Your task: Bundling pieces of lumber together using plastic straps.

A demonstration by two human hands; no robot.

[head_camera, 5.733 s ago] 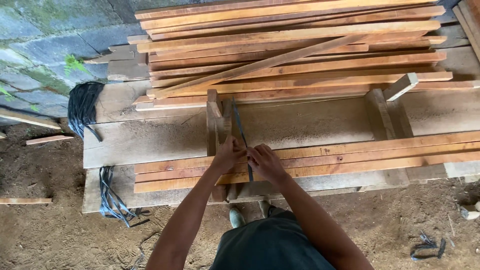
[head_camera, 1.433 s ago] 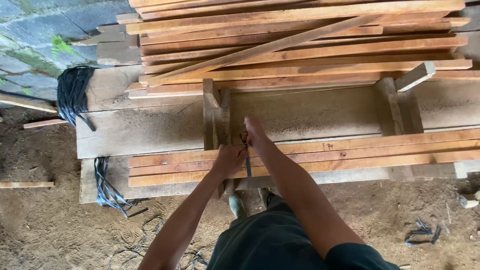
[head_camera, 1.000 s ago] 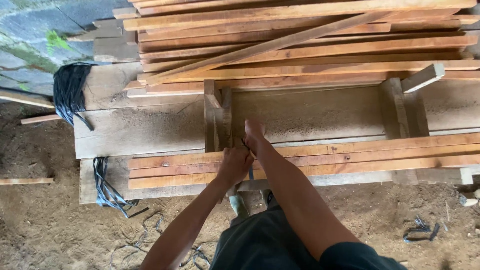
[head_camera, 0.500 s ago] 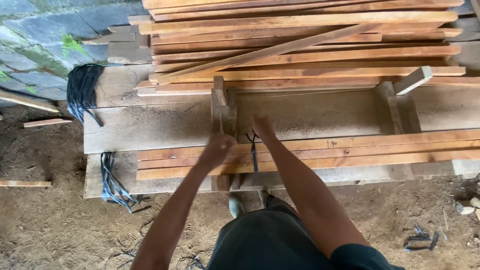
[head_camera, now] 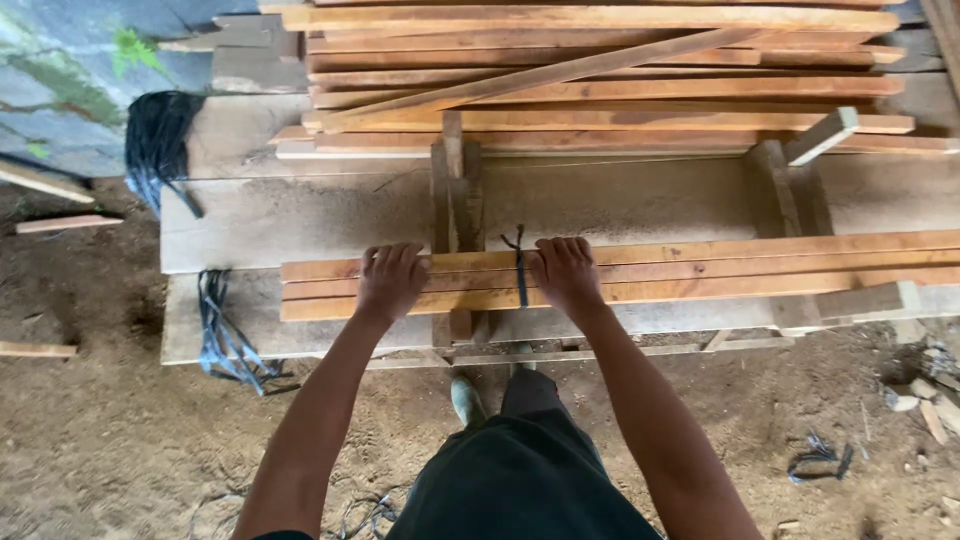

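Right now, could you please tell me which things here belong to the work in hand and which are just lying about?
In hand:
- bundle of wooden slats, under both palms
- dark strap tied round the bundle
- left hand and right hand, flat on the slats
- workbench beneath

Lying about:
- stacked boards behind
- black strap hank
- loose straps
- scraps on the ground

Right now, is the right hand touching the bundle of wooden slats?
Touching. The head view shows the right hand palm-down on the bundle of wooden slats, fingers over its far edge, beside the dark strap.

Slat bundle (head_camera: 700, 268) beyond right edge
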